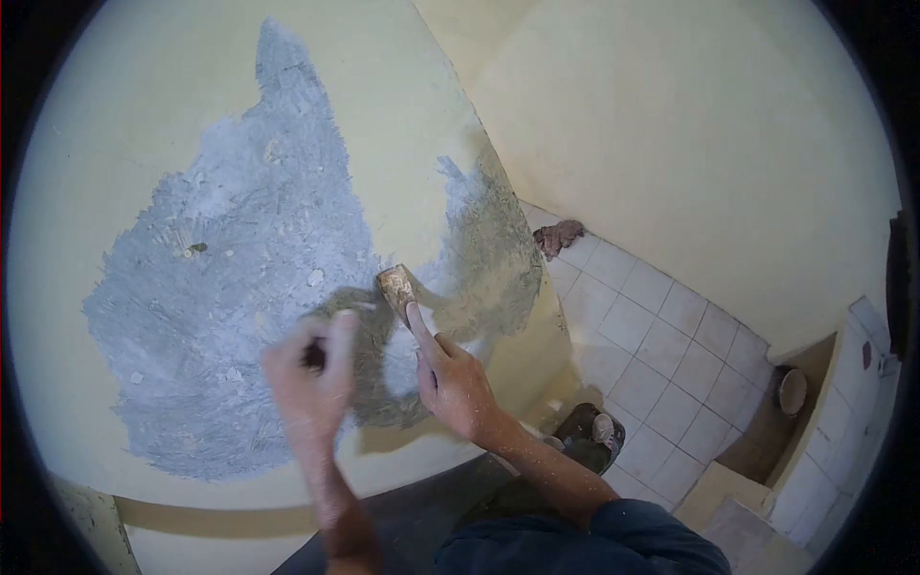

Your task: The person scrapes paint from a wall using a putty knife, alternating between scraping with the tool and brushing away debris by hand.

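My right hand is closed round a scraper, index finger stretched along it. The scraper's worn, plaster-smeared end meets the wall at the edge of a bared patch. To its left, my left hand is curled into a fist, smeared by motion, in front of the wall. A dark brown spot shows inside that fist; what it holds, if anything, I cannot make out. The grey bared patch is rough and scratched, with pale yellow paint around it. Dust speckles both hands.
A second grey patch reaches the wall's right edge. Beyond lie a tiled floor, a crumpled brown cloth and a small round bowl beside a low tiled ledge. A dark container stands near my right forearm.
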### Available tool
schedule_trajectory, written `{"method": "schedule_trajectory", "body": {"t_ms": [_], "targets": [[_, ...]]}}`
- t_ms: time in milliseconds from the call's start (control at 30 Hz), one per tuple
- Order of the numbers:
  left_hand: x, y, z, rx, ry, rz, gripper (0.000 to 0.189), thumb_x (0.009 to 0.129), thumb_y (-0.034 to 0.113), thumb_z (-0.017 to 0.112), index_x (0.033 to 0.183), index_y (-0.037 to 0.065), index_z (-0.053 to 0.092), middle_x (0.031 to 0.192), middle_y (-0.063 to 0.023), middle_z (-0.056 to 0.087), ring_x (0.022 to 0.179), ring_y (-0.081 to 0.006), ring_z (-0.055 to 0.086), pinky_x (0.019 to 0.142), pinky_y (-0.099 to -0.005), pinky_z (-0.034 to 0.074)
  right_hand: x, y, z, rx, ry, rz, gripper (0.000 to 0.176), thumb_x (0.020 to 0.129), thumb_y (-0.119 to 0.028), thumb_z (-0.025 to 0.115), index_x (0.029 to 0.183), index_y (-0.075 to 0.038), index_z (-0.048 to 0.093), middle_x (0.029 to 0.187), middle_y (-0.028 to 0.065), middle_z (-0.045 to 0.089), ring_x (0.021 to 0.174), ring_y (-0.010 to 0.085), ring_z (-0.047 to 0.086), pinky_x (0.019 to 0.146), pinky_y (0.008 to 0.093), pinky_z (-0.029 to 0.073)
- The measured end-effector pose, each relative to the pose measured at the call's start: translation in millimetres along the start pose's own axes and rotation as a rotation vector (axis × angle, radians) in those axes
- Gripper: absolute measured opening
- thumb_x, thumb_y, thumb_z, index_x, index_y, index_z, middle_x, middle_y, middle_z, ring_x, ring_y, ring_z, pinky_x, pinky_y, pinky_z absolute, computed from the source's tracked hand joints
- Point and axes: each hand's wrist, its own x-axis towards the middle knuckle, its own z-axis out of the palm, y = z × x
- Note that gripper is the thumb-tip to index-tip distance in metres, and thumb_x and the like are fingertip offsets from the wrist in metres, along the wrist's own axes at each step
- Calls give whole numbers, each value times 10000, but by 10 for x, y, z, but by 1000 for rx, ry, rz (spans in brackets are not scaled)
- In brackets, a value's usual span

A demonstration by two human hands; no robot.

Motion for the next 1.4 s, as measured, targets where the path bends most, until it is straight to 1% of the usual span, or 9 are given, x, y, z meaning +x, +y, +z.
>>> {"method": "schedule_trajectory", "body": {"t_ms": [100, 200, 300, 400, 500, 1000, 1100, 1200, 1400], "targets": [[119, -52, -531, 249, 128, 302, 86, 862, 114, 732, 824, 42, 704, 635, -20, 581, 557, -117, 497, 515, -299, 375, 76, -49, -4, 37, 40, -13, 652, 935, -17, 525, 1545, -97, 309, 909, 269, 619, 755, 457, 615, 691, 505, 498], [350, 23, -806, 516, 48, 722, 173, 846, 140, 744, 1003, 72, 719, 957, -75, 663, 856, -214, 603, 711, -366, 468, 96, -70, -52, 22, 71, -61, 705, 915, -21, 533, 1560, -112, 262, 887, 251, 599, 737, 447, 626, 681, 501, 521], [488, -43, -768, 735, 49, 907, 363, 819, 185, 773, 1173, 152, 701, 1272, -83, 594, 1223, -276, 507, 970, -452, 415, 35, -6, 5, -7, 142, -129, 726, 899, -16, 530, 1562, -114, 252, 873, 254, 589, 729, 448, 632, 675, 499, 534], [658, -159, -616, 887, -21, 896, 442, 807, 235, 785, 1238, 229, 684, 1403, -47, 531, 1372, -254, 406, 1080, -487, 338, 89, 22, 42, -8, 208, -169, 714, 891, -6, 518, 1552, -107, 268, 880, 267, 588, 729, 456, 630, 680, 507, 536], [726, -345, -574, 930, -27, 1025, 454, 783, 215, 780, 1226, 209, 682, 1422, -62, 522, 1393, -274, 397, 1114, -504, 283, 156, 103, 62, -31, 185, -157, 710, 887, -6, 515, 1547, -105, 274, 916, 268, 586, 727, 453, 632, 688, 515, 541], [797, -374, -544, 907, -321, 1302, 415, 734, 104, 812, 1126, 127, 678, 1155, -67, 655, 1168, -293, 594, 961, -477, 466, -145, 539, 135, -101, 129, 4, 789, 874, 24, 526, 1576, -171, 224, 1008, 228, 556, 736, 417, 650, 677, 495, 554], [889, -310, -523, 905, -54, 1420, 353, 737, 102, 801, 1079, 114, 713, 1189, -52, 650, 1173, -266, 591, 1004, -439, 460, -137, 540, 80, -99, 109, 29, 782, 878, 11, 532, 1575, -176, 232, 1003, 225, 558, 756, 416, 650, 684, 496, 551], [963, -136, -511, 904, 231, 1219, 278, 749, 118, 818, 1009, 112, 717, 1148, -44, 666, 1141, -258, 597, 993, -423, 459, -88, 517, 23, -65, 93, 50, 768, 884, -3, 534, 1573, -187, 247, 1001, 221, 559, 778, 418, 646, 700, 499, 546], [1029, -142, -480, 779, 236, 1138, 145, 762, 92, 807, 815, 58, 677, 879, -60, 661, 844, -245, 599, 782, -372, 474, -147, 577, -42, -33, 93, 77, 724, 904, -23, 519, 1564, -196, 275, 997, 211, 558, 797, 422, 638, 728, 501, 540]]}}
